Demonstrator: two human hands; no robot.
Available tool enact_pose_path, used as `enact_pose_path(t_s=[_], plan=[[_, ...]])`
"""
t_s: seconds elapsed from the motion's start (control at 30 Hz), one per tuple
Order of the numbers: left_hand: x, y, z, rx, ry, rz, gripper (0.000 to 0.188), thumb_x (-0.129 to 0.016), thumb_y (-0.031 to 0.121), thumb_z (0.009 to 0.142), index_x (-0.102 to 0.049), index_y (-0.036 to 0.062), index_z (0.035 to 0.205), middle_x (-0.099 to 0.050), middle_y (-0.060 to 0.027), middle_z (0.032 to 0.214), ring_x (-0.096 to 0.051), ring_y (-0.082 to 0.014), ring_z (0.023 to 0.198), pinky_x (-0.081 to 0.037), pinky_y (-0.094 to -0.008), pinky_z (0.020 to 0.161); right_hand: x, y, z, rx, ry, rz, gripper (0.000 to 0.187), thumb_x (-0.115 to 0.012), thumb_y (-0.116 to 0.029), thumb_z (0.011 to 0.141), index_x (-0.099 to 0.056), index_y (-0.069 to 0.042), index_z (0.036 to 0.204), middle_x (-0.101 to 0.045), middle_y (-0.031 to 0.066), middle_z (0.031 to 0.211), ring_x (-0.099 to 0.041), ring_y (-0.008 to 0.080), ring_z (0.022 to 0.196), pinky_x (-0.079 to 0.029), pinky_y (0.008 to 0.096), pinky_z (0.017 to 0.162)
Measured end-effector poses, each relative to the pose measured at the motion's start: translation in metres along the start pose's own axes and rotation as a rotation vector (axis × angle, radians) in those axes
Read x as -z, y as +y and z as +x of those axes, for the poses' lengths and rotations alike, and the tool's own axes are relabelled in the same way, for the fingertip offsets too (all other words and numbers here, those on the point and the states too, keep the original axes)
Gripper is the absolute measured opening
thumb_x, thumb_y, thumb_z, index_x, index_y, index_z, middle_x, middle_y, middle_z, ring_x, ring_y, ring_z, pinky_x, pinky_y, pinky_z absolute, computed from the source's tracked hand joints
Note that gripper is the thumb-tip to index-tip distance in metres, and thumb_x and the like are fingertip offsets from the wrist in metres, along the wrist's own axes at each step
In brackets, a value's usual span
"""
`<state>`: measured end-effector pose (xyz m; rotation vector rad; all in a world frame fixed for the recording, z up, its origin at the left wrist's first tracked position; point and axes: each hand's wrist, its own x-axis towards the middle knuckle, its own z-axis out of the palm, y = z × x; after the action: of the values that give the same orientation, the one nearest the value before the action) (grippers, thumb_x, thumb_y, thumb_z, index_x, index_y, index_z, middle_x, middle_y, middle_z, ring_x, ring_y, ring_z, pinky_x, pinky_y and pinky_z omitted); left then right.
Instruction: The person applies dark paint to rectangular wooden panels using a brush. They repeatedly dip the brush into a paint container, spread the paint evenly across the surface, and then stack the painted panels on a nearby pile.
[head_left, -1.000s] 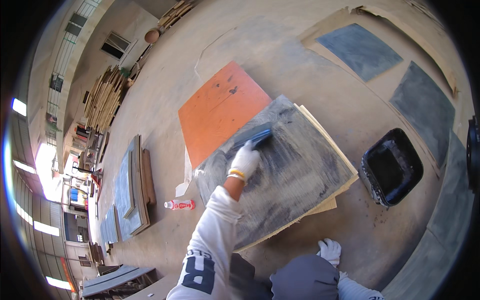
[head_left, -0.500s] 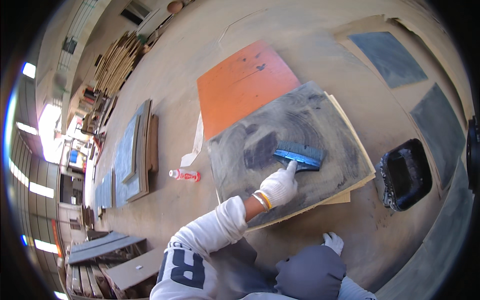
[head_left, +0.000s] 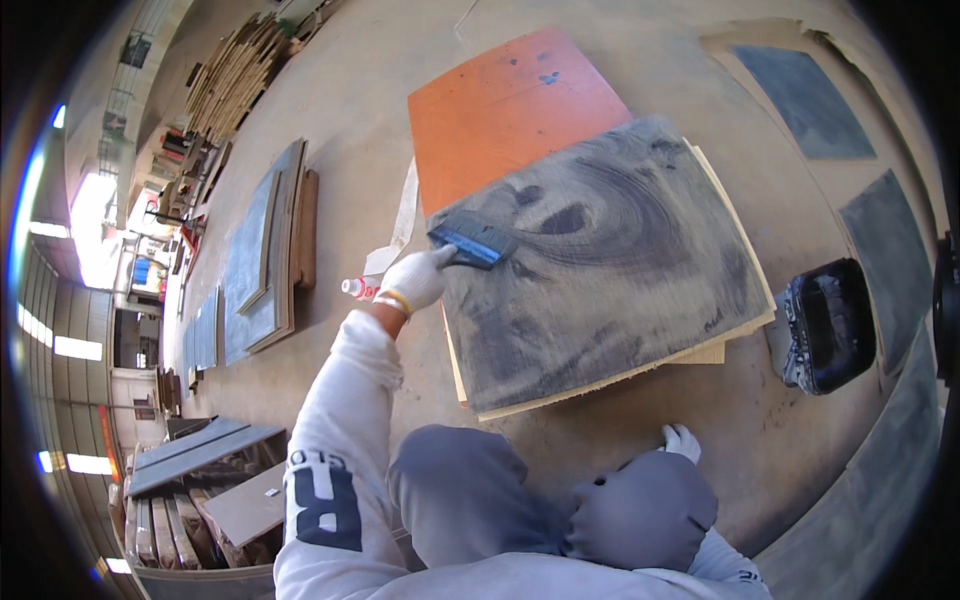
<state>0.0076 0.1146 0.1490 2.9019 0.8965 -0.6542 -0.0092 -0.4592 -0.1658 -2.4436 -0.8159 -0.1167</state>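
My left hand, in a white knit glove, grips a wide blue brush with dark bristles. The bristles lie on the left part of a board smeared with dark, swirling streaks. This board tops a stack whose pale wooden edges show at the right and front. An orange sheet is partly covered by the far edge of the stack. Beside my right knee is my right hand, also gloved; its fingers are slightly apart and it holds nothing visible.
A black tub with dark contents stands right of the stack. Dark-coated sheets lie on the floor beyond it. A red-and-white bottle lies near my left wrist. Farther left, several boards are piled up, with wooden strips behind.
My left hand has swept the brush leftward and a little away across the board, leaving curved streaks. The view has shifted, and both knees now show. My right hand stays beside the knee.
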Motion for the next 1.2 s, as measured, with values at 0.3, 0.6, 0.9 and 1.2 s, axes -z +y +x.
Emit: enact_pose_path(t_s=[0.3,0.6,0.9,1.2], plan=[[-0.027,0.044,-0.105,-0.226,-0.182,-0.028,0.053,-0.058,0.021,0.098,-0.062,0.0276,0.151,-0.075,-0.0209,0.102,-0.074,-0.0421,0.093,-0.059,-0.0531,0.082,0.018,-0.005,0.007,-0.088,-0.072,-0.03,0.05,-0.07,-0.016,0.073,-0.071,-0.013,0.122,-0.067,0.0139,0.124,-0.064,0.0394,0.114,-0.05,0.0542,0.1],[-0.001,0.177,-0.011,-0.463,0.027,-0.075,0.051,-0.057,0.017,0.099,-0.064,0.0225,0.148,-0.076,-0.0219,0.102,-0.074,-0.0426,0.094,-0.059,-0.0538,0.085,0.037,-0.028,0.024,-0.099,0.021,0.019,0.048,-0.07,-0.013,0.07,-0.071,-0.013,0.118,-0.066,0.0135,0.121,-0.065,0.038,0.109,-0.05,0.0538,0.098],[0.01,0.305,0.076,-0.592,0.114,-0.324,0.052,-0.055,0.017,0.099,-0.064,0.0167,0.15,-0.075,-0.0255,0.119,-0.073,-0.0421,0.109,-0.057,-0.0497,0.098,0.054,-0.039,0.03,-0.154,-0.035,0.1,0.046,-0.072,-0.015,0.074,-0.072,-0.012,0.12,-0.067,0.013,0.123,-0.063,0.0373,0.115,-0.048,0.0537,0.104],[-0.033,0.429,-0.068,-0.633,0.105,-0.898,0.091,-0.064,0.028,0.097,-0.017,0.0048,0.171,-0.073,-0.0373,0.111,-0.073,-0.0552,0.097,-0.059,-0.0586,0.094,0.182,-0.065,0.136,-0.545,0.266,1.127,0.029,-0.064,-0.007,0.103,-0.069,0.0,0.131,-0.071,0.0173,0.128,-0.069,0.0296,0.121,-0.053,0.0374,0.105]])
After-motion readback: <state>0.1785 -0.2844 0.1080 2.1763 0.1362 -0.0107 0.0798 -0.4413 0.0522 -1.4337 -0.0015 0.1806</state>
